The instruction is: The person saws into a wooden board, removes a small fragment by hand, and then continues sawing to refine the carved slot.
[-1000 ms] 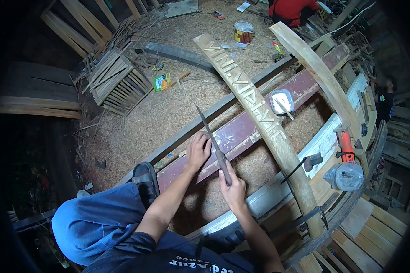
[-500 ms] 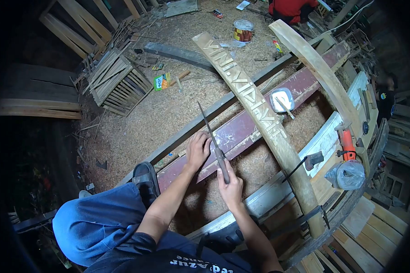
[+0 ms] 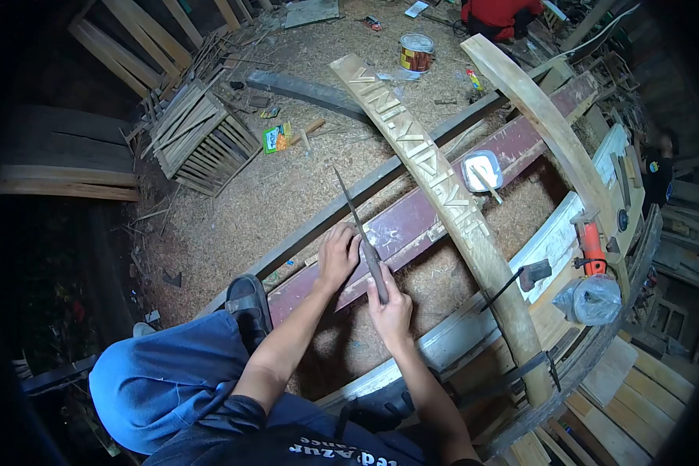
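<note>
My right hand (image 3: 391, 311) is closed round the brown handle of a long narrow-bladed tool (image 3: 372, 260), which looks like a handsaw seen edge-on. Its dark blade points away from me, crossing a worn reddish plank (image 3: 404, 221). Just left of the blade, my left hand (image 3: 339, 256) presses down on that plank with its fingers bent and close together. What lies under those fingers is hidden; any small piece there cannot be made out.
A curved board (image 3: 423, 155) with raised wooden strips lies across the plank, beside a tub of white paste (image 3: 481, 171). At right are a second curved board (image 3: 547, 116), an orange power tool (image 3: 592, 247) and a plastic bag (image 3: 596, 299). A slatted wooden crate (image 3: 206, 144) stands left.
My right hand and the handsaw have slid slightly forward, away from me, along the blade's line. My left hand stays in place on the plank.
</note>
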### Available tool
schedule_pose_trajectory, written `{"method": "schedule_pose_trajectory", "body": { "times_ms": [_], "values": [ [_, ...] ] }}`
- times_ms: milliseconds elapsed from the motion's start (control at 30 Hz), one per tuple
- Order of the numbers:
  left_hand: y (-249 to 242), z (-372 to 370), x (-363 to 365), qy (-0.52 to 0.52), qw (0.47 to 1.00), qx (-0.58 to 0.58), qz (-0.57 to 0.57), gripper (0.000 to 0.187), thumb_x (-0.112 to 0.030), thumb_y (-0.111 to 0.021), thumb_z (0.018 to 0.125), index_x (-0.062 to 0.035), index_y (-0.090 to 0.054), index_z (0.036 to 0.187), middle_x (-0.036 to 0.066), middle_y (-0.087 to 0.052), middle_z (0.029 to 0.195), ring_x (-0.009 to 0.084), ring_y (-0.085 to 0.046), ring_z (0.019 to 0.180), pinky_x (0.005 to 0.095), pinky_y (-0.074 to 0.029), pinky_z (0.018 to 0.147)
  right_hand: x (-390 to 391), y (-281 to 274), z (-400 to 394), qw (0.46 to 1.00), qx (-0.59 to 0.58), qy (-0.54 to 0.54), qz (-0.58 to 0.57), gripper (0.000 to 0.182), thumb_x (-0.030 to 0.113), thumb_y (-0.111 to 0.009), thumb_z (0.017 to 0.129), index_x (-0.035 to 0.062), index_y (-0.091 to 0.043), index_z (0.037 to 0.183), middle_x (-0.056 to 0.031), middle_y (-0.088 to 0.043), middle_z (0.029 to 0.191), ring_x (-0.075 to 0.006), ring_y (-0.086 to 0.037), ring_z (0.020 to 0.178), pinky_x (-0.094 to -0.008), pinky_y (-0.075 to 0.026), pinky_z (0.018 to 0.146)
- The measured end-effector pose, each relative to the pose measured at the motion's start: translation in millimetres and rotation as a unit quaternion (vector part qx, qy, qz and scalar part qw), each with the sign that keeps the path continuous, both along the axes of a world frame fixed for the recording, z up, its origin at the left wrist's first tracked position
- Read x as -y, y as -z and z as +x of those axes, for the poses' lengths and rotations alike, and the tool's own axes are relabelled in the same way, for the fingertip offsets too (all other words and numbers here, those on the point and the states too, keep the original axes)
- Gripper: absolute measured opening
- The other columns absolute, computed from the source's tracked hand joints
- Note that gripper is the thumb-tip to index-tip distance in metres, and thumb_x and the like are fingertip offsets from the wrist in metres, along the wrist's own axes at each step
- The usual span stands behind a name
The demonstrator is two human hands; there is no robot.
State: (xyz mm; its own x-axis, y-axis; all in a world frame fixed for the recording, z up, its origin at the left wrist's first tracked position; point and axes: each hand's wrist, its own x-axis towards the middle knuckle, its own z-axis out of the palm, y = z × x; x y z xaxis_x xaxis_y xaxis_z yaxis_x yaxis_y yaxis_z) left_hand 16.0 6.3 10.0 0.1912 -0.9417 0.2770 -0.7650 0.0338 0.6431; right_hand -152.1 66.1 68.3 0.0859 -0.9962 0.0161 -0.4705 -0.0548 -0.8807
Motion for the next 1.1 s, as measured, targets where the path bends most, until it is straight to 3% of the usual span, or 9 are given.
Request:
{"method": "schedule_pose_trajectory", "body": {
  "times_ms": [167, 233, 300, 500, 567, 767, 867, 1033, 1100],
  "values": [
    [-1, 2, 4, 0.007, 1.000, -0.013, 0.003, 0.009, -0.005, -0.067, 0.089, 0.0010, -0.063, 0.095, 0.017, -0.065, 0.104, 0.0383, -0.063, 0.097, 0.0454, -0.052, 0.085, -17, -1, -11, 0.999, -0.034, -0.003, 0.028, 0.045, 0.030, -0.066, 0.099, 0.0091, -0.062, 0.139, -0.0282, -0.068, 0.075, -0.0472, -0.070, 0.071, -0.0520, -0.054, 0.059],
    [0, 3, 2, 0.005, 1.000, -0.004, 0.023, 0.009, -0.005, -0.067, 0.089, 0.0009, -0.063, 0.094, 0.017, -0.065, 0.104, 0.0390, -0.063, 0.098, 0.0456, -0.051, 0.085, -5, -7, 1, 1.000, 0.009, 0.018, -0.017, 0.044, 0.031, -0.066, 0.099, 0.0093, -0.063, 0.138, -0.0286, -0.068, 0.076, -0.0463, -0.070, 0.070, -0.0518, -0.054, 0.059],
    [1, 3, 3, 0.009, 1.000, 0.002, 0.012, 0.009, -0.007, -0.067, 0.090, 0.0003, -0.063, 0.094, 0.017, -0.065, 0.103, 0.0390, -0.063, 0.096, 0.0462, -0.052, 0.084, -2, -7, 5, 0.998, -0.048, -0.004, 0.040, 0.044, 0.030, -0.066, 0.100, 0.0095, -0.063, 0.139, -0.0279, -0.071, 0.082, -0.0457, -0.071, 0.072, -0.0512, -0.055, 0.060],
    [-5, 1, 5, 0.002, 1.000, 0.005, 0.012, 0.011, -0.010, -0.067, 0.092, -0.0002, -0.065, 0.094, 0.017, -0.066, 0.102, 0.0394, -0.063, 0.097, 0.0467, -0.052, 0.084, -3, -5, 2, 1.000, 0.000, 0.016, 0.003, 0.043, 0.030, -0.066, 0.099, 0.0098, -0.064, 0.138, -0.0292, -0.069, 0.078, -0.0471, -0.070, 0.072, -0.0510, -0.055, 0.061],
    [-3, 2, 3, 0.009, 1.000, -0.009, -0.006, 0.010, -0.010, -0.068, 0.091, -0.0006, -0.065, 0.095, 0.016, -0.066, 0.104, 0.0387, -0.064, 0.096, 0.0469, -0.052, 0.084, 1, -4, 9, 0.998, -0.010, 0.007, 0.055, 0.045, 0.030, -0.066, 0.099, 0.0106, -0.063, 0.139, -0.0279, -0.070, 0.083, -0.0473, -0.070, 0.073, -0.0502, -0.056, 0.060],
    [-2, 0, 3, -0.002, 1.000, 0.000, 0.000, 0.010, -0.011, -0.068, 0.092, -0.0013, -0.065, 0.095, 0.015, -0.066, 0.104, 0.0385, -0.064, 0.097, 0.0470, -0.052, 0.085, -13, -3, -1, 1.000, -0.001, 0.017, -0.006, 0.042, 0.030, -0.066, 0.100, 0.0101, -0.064, 0.137, -0.0283, -0.067, 0.073, -0.0471, -0.068, 0.067, -0.0525, -0.051, 0.058],
    [-1, 5, 4, 0.005, 1.000, 0.008, 0.004, 0.010, -0.011, -0.068, 0.092, -0.0015, -0.065, 0.095, 0.015, -0.066, 0.103, 0.0382, -0.064, 0.096, 0.0468, -0.052, 0.084, 5, -12, 13, 0.996, -0.033, 0.002, 0.079, 0.045, 0.030, -0.066, 0.099, 0.0087, -0.063, 0.139, -0.0281, -0.069, 0.077, -0.0464, -0.070, 0.071, -0.0512, -0.055, 0.062],
    [0, 2, 3, 0.005, 1.000, 0.001, 0.018, 0.011, -0.006, -0.066, 0.090, 0.0008, -0.062, 0.097, 0.016, -0.064, 0.106, 0.0388, -0.062, 0.098, 0.0457, -0.051, 0.086, -8, -15, 2, 1.000, -0.007, 0.027, -0.005, 0.044, 0.031, -0.067, 0.098, 0.0076, -0.064, 0.136, -0.0286, -0.067, 0.073, -0.0471, -0.069, 0.069, -0.0532, -0.052, 0.060],
    [0, 4, 5, 0.005, 1.000, -0.002, 0.019, 0.011, -0.006, -0.066, 0.090, 0.0007, -0.062, 0.098, 0.016, -0.064, 0.106, 0.0389, -0.062, 0.098, 0.0458, -0.051, 0.086, 4, -19, 8, 0.995, -0.053, -0.001, 0.080, 0.041, 0.022, -0.068, 0.099, 0.0035, -0.064, 0.135, -0.0303, -0.070, 0.094, -0.0446, -0.073, 0.080, -0.0500, -0.057, 0.065]
  ]
}}
